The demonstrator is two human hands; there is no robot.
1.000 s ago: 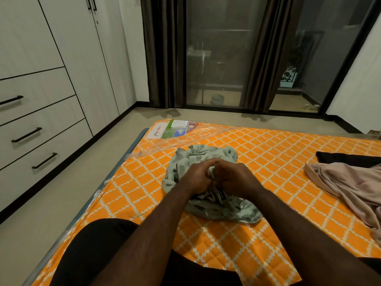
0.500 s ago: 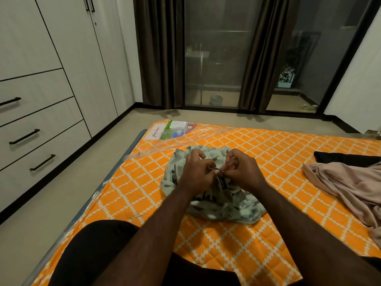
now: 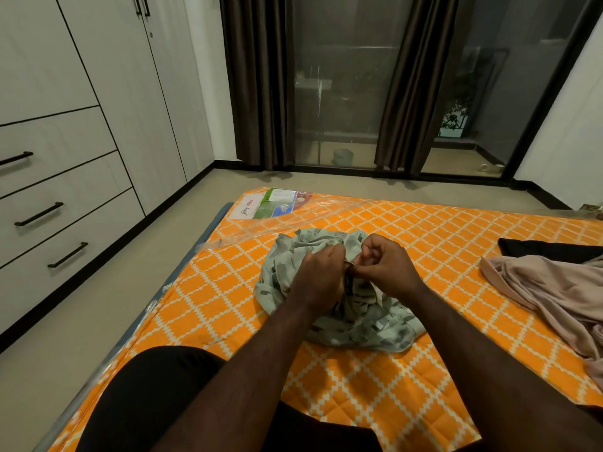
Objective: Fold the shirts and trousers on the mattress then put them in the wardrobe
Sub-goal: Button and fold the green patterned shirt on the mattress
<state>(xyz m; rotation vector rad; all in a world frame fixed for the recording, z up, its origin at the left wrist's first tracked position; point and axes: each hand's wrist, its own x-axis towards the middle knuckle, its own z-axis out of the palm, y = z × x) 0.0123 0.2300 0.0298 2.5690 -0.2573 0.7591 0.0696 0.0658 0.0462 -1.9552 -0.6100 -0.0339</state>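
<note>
Pale-green printed cloth, crumpled in a heap: the shirt (image 3: 368, 331), lying mid-way across the orange quilted mattress (image 3: 222, 288), just beyond a black-clad knee (image 3: 156, 396). Gripped from both sides: left hand (image 3: 318, 282) curled round a bunch of the fabric, right hand (image 3: 385, 265) pinching a small fold at the same spot, knuckles almost touching. A second ago clasped together low on the heap; now lifted a little and shifted toward the shirt's far edge, with fingertips working one point of the cloth (a button or the collar, most likely, though too small to tell). Means, by the look of it, still sorting the garment out, not folding it; no crease laid yet, nothing ready for storage. Counted, near to far: two hands, both busy on one green shirt; to the right and well apart from it, one beige garment (image 3: 561, 295) sprawled loose, touching one black garment (image 3: 548, 247) just behind, so three pieces of clothing in view, none folded. One printed label (image 3: 274, 203) under clear plastic at the mattress's far corner. Along the left wall, one wardrobe (image 3: 107, 93), doors closed, with three drawer handles (image 3: 39, 213) visible below. At the back, two dark curtains (image 3: 257, 83) flanking the glass.
</note>
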